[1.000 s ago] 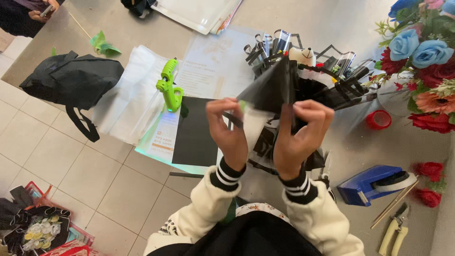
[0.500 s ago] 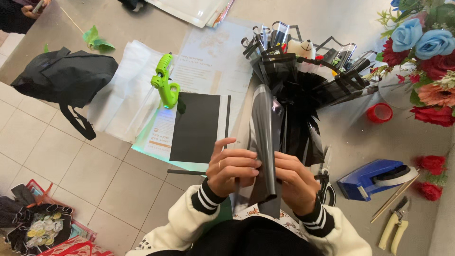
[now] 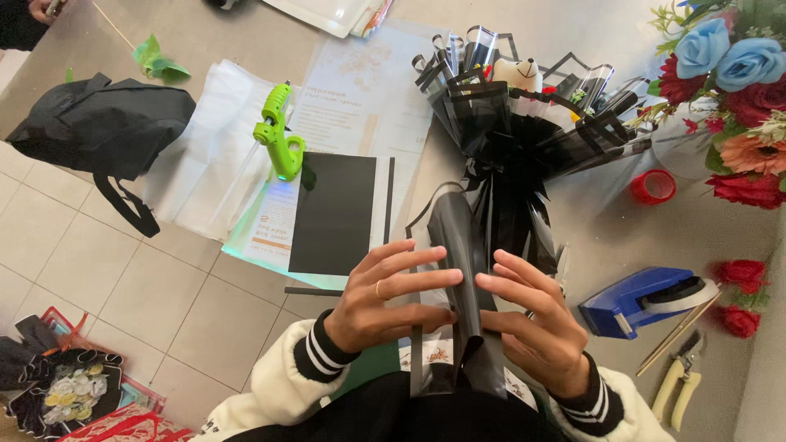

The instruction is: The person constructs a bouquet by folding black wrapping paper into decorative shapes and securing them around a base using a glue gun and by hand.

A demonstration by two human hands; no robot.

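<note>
L hand [image 3: 385, 299] & R hand [image 3: 532, 327] pinch folded black wrapping sheet [image 3: 460, 270] btwn flat fingers; looks thin, light, slippery, creases easily, so grip near fold.

Glossy black plastic film [image 3: 458, 270], folded; matt black card [image 3: 336, 213]; shiny green plastic glue gun [image 3: 278, 135]; black cloth bag [image 3: 102, 123].

- Pale square floor tiles [image 3: 123, 303] with dark grout are showing at the lower left.
- A grey smooth worktop [image 3: 712, 229] is filling the upper and right parts.
- Soft even light is falling, casting faint shadows.
</note>
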